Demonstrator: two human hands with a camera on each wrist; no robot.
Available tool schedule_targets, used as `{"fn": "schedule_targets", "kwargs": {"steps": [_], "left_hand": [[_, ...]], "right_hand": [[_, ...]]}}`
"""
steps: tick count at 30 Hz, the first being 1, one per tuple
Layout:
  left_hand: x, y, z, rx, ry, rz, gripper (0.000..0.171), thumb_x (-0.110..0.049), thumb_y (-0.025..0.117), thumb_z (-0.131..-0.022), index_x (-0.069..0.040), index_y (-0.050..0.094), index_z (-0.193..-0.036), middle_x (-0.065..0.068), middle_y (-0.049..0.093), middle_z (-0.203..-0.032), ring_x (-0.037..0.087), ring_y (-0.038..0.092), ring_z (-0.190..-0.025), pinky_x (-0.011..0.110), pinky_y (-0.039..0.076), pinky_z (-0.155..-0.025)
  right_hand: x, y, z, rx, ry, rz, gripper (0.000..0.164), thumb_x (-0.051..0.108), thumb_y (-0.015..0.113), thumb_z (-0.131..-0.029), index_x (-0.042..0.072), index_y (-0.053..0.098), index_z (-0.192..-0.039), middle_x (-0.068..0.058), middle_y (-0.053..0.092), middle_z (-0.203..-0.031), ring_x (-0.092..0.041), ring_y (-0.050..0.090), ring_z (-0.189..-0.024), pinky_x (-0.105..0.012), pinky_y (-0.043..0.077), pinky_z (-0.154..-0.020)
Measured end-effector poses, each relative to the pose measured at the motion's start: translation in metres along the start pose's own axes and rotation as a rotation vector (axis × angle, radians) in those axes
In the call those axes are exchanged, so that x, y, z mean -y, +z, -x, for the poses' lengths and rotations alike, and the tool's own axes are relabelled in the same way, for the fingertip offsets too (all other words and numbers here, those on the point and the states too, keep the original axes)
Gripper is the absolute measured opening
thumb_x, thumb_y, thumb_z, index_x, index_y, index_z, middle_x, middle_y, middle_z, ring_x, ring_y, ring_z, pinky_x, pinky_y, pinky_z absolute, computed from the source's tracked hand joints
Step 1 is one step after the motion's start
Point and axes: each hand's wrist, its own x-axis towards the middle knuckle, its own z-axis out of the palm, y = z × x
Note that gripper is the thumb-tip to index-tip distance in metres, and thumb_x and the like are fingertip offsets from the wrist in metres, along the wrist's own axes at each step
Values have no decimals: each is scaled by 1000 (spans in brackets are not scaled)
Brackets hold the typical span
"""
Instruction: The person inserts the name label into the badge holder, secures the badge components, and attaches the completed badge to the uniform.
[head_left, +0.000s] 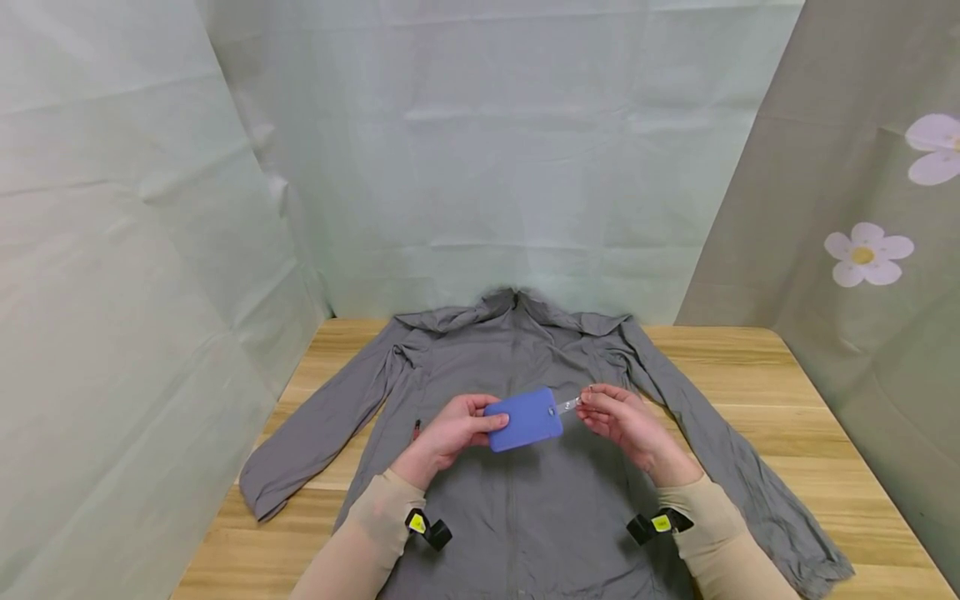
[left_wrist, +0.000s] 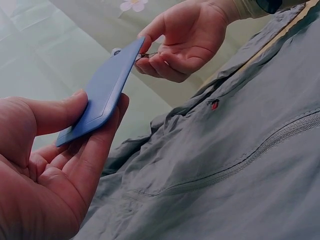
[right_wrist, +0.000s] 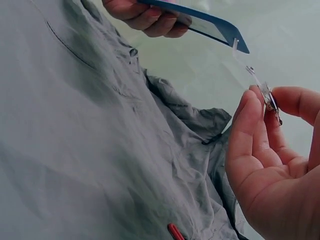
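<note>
A blue badge holder is pinched between the thumb and fingers of my left hand, raised above a grey jacket. From a hole at the holder's end runs a clear strap with a metal clip on it. My right hand pinches that clip between thumb and fingertips. In the right wrist view the holder shows a clear window on its underside. The jacket lies spread out, front up, its sleeves out to both sides and its zip running down the middle.
The jacket covers much of a wooden table. Small red details show on the jacket cloth. Pale curtains hang behind and to the left, and a grey-brown one with white flowers on the right.
</note>
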Motion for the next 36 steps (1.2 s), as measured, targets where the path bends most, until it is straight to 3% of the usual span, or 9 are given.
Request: {"fn": "schedule_targets", "kwargs": {"steps": [9,36], "left_hand": [[1,-1,0,4,6,-5,25,-5,70,-103,10,67,-123,3,75,-93,12,73,-77,27,61,-72],[4,-4,0,2,5,5,31,-7,71,-103,11,65,-129,3,77,-96,13,74,-79,28,62,-74]], "right_hand": [[-2,1,-2,47,15,-31,11,8,58,-110,3,64,-116,0,76,-97,-10,74,-92,-24,61,-86],[-1,13,2,155,65,-163,16,7,48,-113,12,63,-110,1,74,-98,-11,72,-95,-24,59,-86]]}}
